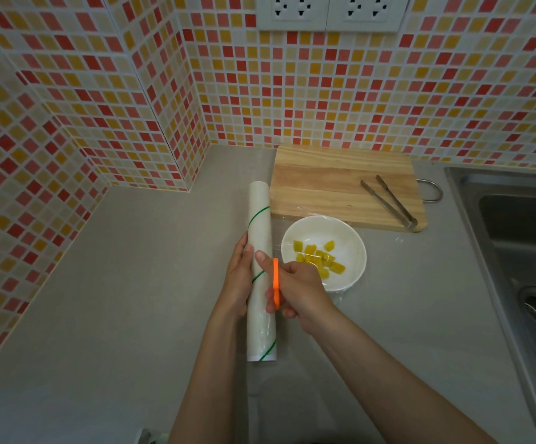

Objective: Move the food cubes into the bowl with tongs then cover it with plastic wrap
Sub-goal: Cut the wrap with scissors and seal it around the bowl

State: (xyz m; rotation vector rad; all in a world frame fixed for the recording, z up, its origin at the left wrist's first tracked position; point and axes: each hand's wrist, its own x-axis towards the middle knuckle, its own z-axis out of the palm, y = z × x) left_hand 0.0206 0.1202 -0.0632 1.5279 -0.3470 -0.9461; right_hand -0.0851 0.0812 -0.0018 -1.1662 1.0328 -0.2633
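Note:
A white bowl [349, 232] stands on the counter and holds several yellow food cubes [319, 258]. A clear sheet of plastic wrap [340, 294] lies stretched over the bowl. The wrap comes from a long white roll [260, 225] with green stripes, lying just left of the bowl. My left hand [239, 277] grips the roll at its middle. My right hand [295, 290] holds an orange cutter [276, 282] against the wrap beside the roll. Metal tongs [388, 200] rest on a wooden cutting board [330, 184] behind the bowl.
A steel sink [522, 238] with a drain takes up the right side. Tiled walls close off the back and the left, forming a corner. A grey counter [132, 283] spreads to the left of the roll. Wall sockets sit high at the back.

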